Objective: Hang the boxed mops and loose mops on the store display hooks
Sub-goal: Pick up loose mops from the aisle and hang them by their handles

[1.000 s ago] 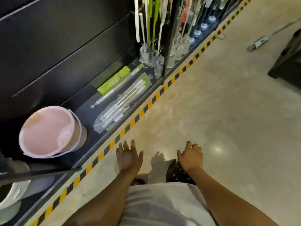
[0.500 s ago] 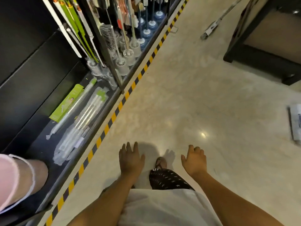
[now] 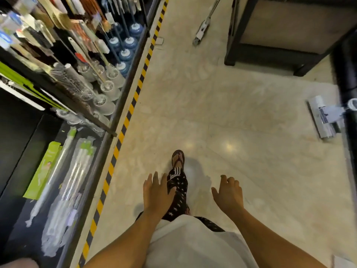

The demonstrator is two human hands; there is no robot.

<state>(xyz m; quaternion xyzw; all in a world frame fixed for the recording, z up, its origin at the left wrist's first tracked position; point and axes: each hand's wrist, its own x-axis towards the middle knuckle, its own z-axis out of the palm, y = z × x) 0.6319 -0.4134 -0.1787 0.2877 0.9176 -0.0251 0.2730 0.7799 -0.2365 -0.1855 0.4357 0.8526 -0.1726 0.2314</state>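
Observation:
My left hand [image 3: 157,194] and my right hand [image 3: 228,194] hang in front of me over the floor, fingers relaxed, holding nothing. A loose flat mop [image 3: 325,116] lies on the floor at the right edge, its handle hidden by a dark object. Another loose mop [image 3: 201,30] lies on the floor far ahead. On the low black shelf [image 3: 23,155] at the left lie a green boxed mop [image 3: 43,170], a wrapped white pole [image 3: 56,171] and a plastic-wrapped bundle of mop poles [image 3: 67,190].
A yellow-black striped edge [image 3: 123,128] borders the shelf unit along the aisle. Brushes and toilet-brush holders [image 3: 108,88] fill the rack ahead left. A dark display stand [image 3: 270,55] stands at the upper right. My sandalled foot [image 3: 178,161] steps forward on the marble floor.
The view has swung to the right and forward along the aisle. The pink bucket has left the view and the flat mop at the right has come closer. Both hands stay empty.

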